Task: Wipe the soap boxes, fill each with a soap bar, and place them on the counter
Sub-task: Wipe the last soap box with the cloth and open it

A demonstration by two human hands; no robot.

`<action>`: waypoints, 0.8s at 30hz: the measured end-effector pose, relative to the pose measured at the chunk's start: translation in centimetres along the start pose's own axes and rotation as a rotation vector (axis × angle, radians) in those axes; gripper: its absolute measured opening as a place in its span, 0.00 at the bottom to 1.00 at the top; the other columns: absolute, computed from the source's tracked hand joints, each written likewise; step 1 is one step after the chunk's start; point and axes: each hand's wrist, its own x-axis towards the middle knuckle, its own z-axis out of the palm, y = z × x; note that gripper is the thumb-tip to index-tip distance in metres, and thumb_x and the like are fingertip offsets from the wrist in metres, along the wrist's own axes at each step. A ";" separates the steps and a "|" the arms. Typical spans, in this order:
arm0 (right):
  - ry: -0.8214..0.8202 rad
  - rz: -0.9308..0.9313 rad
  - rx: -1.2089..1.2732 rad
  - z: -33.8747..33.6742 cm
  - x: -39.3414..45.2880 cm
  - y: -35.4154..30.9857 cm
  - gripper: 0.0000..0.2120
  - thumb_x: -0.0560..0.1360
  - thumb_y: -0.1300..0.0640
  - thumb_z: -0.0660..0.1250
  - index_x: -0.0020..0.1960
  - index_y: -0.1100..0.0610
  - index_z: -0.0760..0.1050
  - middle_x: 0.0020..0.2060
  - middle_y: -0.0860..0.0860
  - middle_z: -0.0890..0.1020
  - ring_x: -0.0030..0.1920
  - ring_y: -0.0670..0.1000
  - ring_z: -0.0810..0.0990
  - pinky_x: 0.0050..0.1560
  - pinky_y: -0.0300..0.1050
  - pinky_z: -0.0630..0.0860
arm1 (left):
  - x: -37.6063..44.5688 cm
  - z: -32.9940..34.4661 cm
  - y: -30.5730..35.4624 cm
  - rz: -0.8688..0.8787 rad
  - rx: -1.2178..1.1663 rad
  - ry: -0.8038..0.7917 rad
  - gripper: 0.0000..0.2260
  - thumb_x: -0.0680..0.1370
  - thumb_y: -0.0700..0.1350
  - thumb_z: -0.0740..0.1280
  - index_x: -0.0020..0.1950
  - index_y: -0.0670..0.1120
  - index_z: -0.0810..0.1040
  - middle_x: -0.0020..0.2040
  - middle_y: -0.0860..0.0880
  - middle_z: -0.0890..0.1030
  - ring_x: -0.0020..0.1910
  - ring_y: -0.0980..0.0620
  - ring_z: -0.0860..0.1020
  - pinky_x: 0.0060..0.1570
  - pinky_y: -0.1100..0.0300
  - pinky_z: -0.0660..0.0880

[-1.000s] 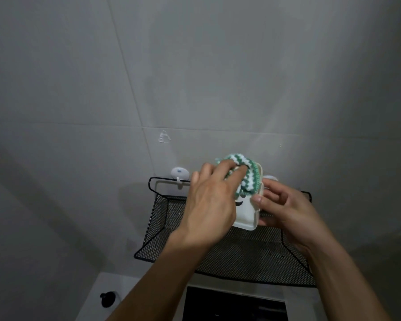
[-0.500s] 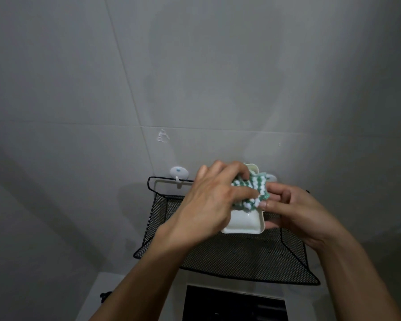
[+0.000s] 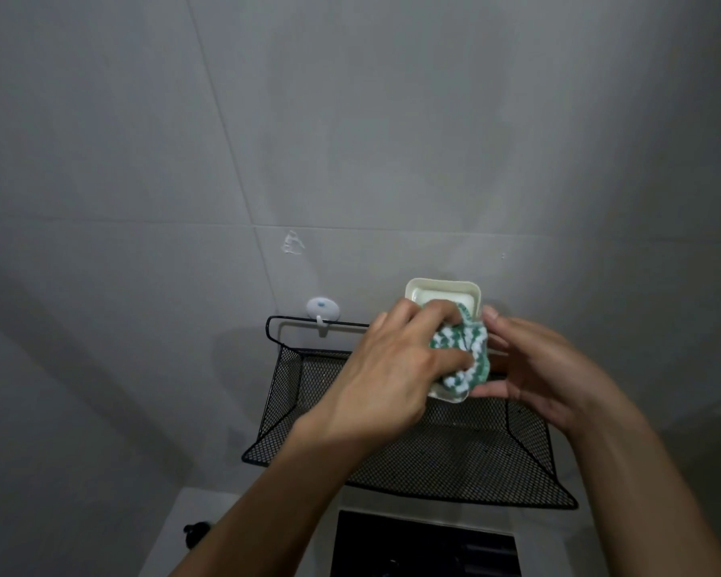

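The soap box (image 3: 443, 294) is in the air above the black mesh shelf (image 3: 454, 456), close to the tiled wall (image 3: 350, 118), not on any counter yet. The left hand (image 3: 392, 376) has fingers curled round the green-white cloth (image 3: 461, 351) and presses it into the box's open side. The right hand (image 3: 537, 368) is at the box's right edge, thumb up along the rim, fingers going behind it; how tight it holds I cannot tell, the cloth covers that part. The box's long axis runs from near the person up toward the wall, w/ the hollow facing the camera. The uncovered far end lies just beyond the left fingertips, so I judge the next wipe should go forward along this axis, approx. straight.
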 end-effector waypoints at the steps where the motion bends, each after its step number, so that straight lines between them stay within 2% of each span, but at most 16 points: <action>1: 0.004 0.001 -0.027 0.1 0.0 0.0 0.23 0.68 0.44 0.73 0.56 0.58 0.83 0.55 0.61 0.85 0.52 0.59 0.86 0.43 0.57 0.83 | 0.0 0.0 0.0 0.008 -0.007 -0.007 0.19 0.79 0.48 0.55 0.60 0.52 0.83 0.66 0.48 0.71 0.60 0.48 0.68 0.55 0.50 0.70; 3: 0.014 0.006 -0.063 0.3 0.1 0.0 0.25 0.68 0.43 0.73 0.58 0.59 0.82 0.55 0.61 0.85 0.54 0.60 0.85 0.46 0.60 0.83 | 0.0 -0.1 0.0 0.025 -0.016 -0.005 0.23 0.78 0.51 0.50 0.58 0.52 0.84 0.64 0.48 0.73 0.59 0.48 0.68 0.54 0.51 0.70; 7: 0.049 0.026 -0.068 0.6 0.2 -0.1 0.25 0.71 0.45 0.71 0.61 0.60 0.80 0.55 0.61 0.84 0.54 0.60 0.84 0.52 0.66 0.81 | 0.0 0.0 0.0 0.048 -0.017 -0.005 0.24 0.77 0.52 0.50 0.55 0.51 0.85 0.61 0.48 0.74 0.58 0.49 0.68 0.51 0.52 0.69; 11: 0.083 -0.003 -0.034 0.7 0.3 -0.3 0.24 0.72 0.46 0.69 0.61 0.62 0.80 0.55 0.63 0.84 0.53 0.61 0.84 0.50 0.63 0.82 | -0.2 0.4 0.2 0.010 -0.012 0.086 0.21 0.78 0.49 0.52 0.54 0.49 0.86 0.56 0.47 0.75 0.54 0.50 0.67 0.44 0.55 0.66; 15: 0.114 -0.059 0.052 0.9 0.5 -0.1 0.24 0.73 0.47 0.67 0.61 0.64 0.78 0.54 0.64 0.84 0.52 0.61 0.85 0.44 0.59 0.83 | -0.3 1.1 0.3 -0.044 -0.014 0.176 0.17 0.76 0.43 0.58 0.53 0.47 0.86 0.52 0.45 0.76 0.51 0.45 0.73 0.43 0.50 0.70; 18: 0.155 -0.117 0.136 1.2 0.8 0.2 0.21 0.74 0.48 0.66 0.58 0.63 0.79 0.51 0.62 0.85 0.48 0.59 0.86 0.39 0.55 0.83 | -0.2 1.6 0.3 -0.096 0.033 0.195 0.12 0.74 0.40 0.65 0.50 0.47 0.86 0.51 0.47 0.77 0.51 0.46 0.73 0.43 0.52 0.68; 21: 0.194 -0.166 0.132 1.1 1.0 0.3 0.19 0.77 0.50 0.65 0.58 0.63 0.79 0.50 0.62 0.86 0.48 0.60 0.86 0.39 0.53 0.83 | -0.4 2.1 0.4 -0.131 0.082 0.150 0.14 0.77 0.43 0.60 0.50 0.49 0.86 0.52 0.49 0.76 0.53 0.47 0.71 0.44 0.54 0.62; 24: 0.189 -0.188 0.072 1.2 1.1 0.5 0.17 0.74 0.50 0.68 0.57 0.61 0.79 0.48 0.61 0.86 0.46 0.58 0.86 0.39 0.51 0.83 | -0.6 2.3 0.2 -0.144 0.064 0.105 0.17 0.79 0.45 0.57 0.51 0.50 0.86 0.52 0.49 0.75 0.52 0.48 0.70 0.43 0.54 0.59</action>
